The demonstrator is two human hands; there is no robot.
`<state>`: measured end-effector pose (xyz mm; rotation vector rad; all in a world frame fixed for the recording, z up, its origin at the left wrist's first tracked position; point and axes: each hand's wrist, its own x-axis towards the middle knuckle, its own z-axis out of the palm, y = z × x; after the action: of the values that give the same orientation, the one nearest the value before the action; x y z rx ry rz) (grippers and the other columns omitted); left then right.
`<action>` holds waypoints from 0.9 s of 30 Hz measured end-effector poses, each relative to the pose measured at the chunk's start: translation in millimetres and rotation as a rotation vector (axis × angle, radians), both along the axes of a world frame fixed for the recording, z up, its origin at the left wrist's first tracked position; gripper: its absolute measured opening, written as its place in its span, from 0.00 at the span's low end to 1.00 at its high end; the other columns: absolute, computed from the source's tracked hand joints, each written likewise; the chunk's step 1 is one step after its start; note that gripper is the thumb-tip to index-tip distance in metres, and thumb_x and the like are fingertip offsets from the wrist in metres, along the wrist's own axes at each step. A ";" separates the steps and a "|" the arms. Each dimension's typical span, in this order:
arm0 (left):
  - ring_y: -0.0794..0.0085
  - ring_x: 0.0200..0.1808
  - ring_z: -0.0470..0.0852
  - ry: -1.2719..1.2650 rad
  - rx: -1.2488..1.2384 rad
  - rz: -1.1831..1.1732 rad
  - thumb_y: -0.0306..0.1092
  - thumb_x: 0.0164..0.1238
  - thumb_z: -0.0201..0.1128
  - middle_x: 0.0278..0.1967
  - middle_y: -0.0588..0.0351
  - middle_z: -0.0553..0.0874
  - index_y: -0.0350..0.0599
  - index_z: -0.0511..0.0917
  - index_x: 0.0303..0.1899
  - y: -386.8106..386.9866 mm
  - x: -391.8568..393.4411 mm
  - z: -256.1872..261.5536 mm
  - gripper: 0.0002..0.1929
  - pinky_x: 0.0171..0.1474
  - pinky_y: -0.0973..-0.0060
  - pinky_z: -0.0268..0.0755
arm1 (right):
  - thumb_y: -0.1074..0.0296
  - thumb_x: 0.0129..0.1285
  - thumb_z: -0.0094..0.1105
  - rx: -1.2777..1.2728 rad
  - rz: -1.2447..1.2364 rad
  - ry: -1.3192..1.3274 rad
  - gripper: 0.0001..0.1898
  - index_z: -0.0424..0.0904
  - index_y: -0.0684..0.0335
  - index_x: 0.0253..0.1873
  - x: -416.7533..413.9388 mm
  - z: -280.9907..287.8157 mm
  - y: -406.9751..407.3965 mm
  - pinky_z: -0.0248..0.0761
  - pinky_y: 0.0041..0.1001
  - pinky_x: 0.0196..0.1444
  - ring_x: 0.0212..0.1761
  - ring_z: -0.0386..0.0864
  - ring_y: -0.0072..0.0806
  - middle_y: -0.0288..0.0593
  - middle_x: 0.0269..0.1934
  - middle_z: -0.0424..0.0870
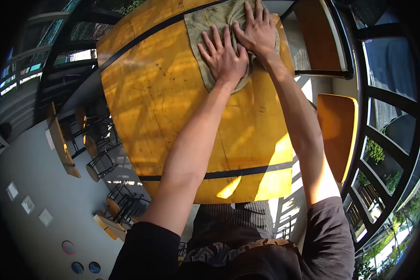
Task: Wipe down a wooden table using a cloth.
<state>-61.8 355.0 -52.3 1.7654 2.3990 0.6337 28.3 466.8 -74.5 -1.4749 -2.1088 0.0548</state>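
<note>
A grey-green cloth [204, 26] lies spread and creased on a yellow-brown wooden table [154, 105] with dark bands across it. Pressed flat on the cloth, fingers apart, is my left hand [225, 64]. My right hand [257, 33] also lies flat on it, a little farther away and to the right, close to the table's right side. Both arms reach out over the tabletop, and neither hand grips the cloth. Dark marks and scratches show on the wood, and sunlight falls across its near right corner.
Right of the table are an orange-brown chair seat or panel [336, 136] and a brown panel in a dark frame [318, 35]. Dark-framed windows [392, 94] line that side. Several stools [98, 168] and another wooden table [61, 140] stand to the left.
</note>
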 end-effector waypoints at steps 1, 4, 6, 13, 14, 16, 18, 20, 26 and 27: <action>0.40 0.89 0.44 0.028 0.048 0.009 0.50 0.78 0.56 0.87 0.43 0.56 0.54 0.64 0.84 11.2 -9.9 -4.5 0.36 0.85 0.37 0.28 | 0.39 0.75 0.55 -0.138 0.015 0.041 0.41 0.64 0.60 0.83 -12.7 15.5 9.9 0.63 0.51 0.80 0.79 0.68 0.59 0.62 0.82 0.65; 0.42 0.89 0.47 0.105 0.032 0.036 0.57 0.80 0.56 0.87 0.46 0.57 0.54 0.65 0.84 48.2 -16.4 -8.6 0.37 0.86 0.38 0.31 | 0.37 0.77 0.53 -0.275 0.140 0.284 0.41 0.66 0.64 0.81 -6.1 39.3 35.6 0.74 0.53 0.71 0.72 0.74 0.63 0.68 0.77 0.69; 0.47 0.89 0.45 0.083 -0.137 0.048 0.57 0.83 0.53 0.89 0.50 0.54 0.57 0.62 0.85 65.2 0.5 -4.4 0.36 0.86 0.42 0.28 | 0.36 0.77 0.52 -0.332 -0.047 0.049 0.40 0.67 0.64 0.80 -4.4 24.6 59.6 0.75 0.53 0.69 0.70 0.75 0.65 0.69 0.70 0.74; 0.47 0.89 0.45 -0.208 0.139 -0.248 0.58 0.82 0.56 0.88 0.49 0.55 0.56 0.61 0.86 47.2 39.2 16.5 0.38 0.88 0.43 0.28 | 0.36 0.76 0.55 -0.272 -0.097 0.053 0.44 0.60 0.65 0.82 69.1 -12.7 50.6 0.79 0.56 0.60 0.54 0.87 0.65 0.69 0.55 0.88; 0.42 0.89 0.45 -0.074 0.126 -0.194 0.60 0.80 0.57 0.88 0.47 0.56 0.56 0.62 0.85 39.0 20.4 13.2 0.39 0.87 0.39 0.29 | 0.37 0.76 0.56 -0.336 -0.066 0.181 0.44 0.60 0.67 0.82 51.8 -15.0 28.7 0.80 0.56 0.56 0.51 0.88 0.65 0.69 0.52 0.88; 0.38 0.88 0.45 0.085 0.139 -0.189 0.66 0.78 0.57 0.87 0.46 0.57 0.57 0.64 0.84 6.7 5.7 -5.6 0.41 0.86 0.36 0.30 | 0.42 0.78 0.56 -0.387 -0.020 0.192 0.42 0.59 0.68 0.83 56.3 -24.7 -17.0 0.83 0.55 0.49 0.43 0.89 0.63 0.71 0.56 0.86; 0.38 0.88 0.48 0.058 0.026 -0.216 0.60 0.80 0.57 0.87 0.48 0.58 0.57 0.66 0.83 -56.2 17.0 4.5 0.37 0.86 0.37 0.32 | 0.36 0.74 0.57 -0.465 0.015 0.252 0.44 0.59 0.62 0.84 84.2 1.4 -74.1 0.82 0.51 0.57 0.57 0.88 0.58 0.65 0.60 0.86; 0.39 0.88 0.48 0.014 -0.078 -0.235 0.53 0.80 0.59 0.87 0.48 0.58 0.57 0.64 0.84 -126.6 31.2 21.9 0.36 0.86 0.36 0.35 | 0.44 0.76 0.58 -0.508 0.009 0.233 0.42 0.56 0.63 0.85 106.4 23.0 -145.6 0.78 0.50 0.62 0.55 0.87 0.56 0.60 0.58 0.84; 0.41 0.87 0.53 -0.062 -0.171 -0.352 0.41 0.69 0.69 0.86 0.51 0.61 0.57 0.69 0.81 -194.3 54.8 45.1 0.38 0.86 0.36 0.40 | 0.68 0.65 0.63 -0.448 -0.059 0.232 0.42 0.60 0.65 0.84 137.5 56.2 -269.8 0.60 0.56 0.81 0.80 0.66 0.63 0.65 0.79 0.65; 0.41 0.87 0.53 -0.052 -0.162 -0.374 0.41 0.69 0.68 0.86 0.51 0.61 0.57 0.70 0.81 -178.9 51.3 46.1 0.38 0.86 0.36 0.40 | 0.67 0.67 0.63 -0.472 -0.080 0.282 0.40 0.60 0.66 0.83 131.9 57.8 -262.9 0.67 0.53 0.76 0.77 0.70 0.62 0.64 0.78 0.67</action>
<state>-10.5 176.1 -6.2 2.0183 1.9460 0.4192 160.2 203.9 -16.7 -1.6936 -1.8795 0.7308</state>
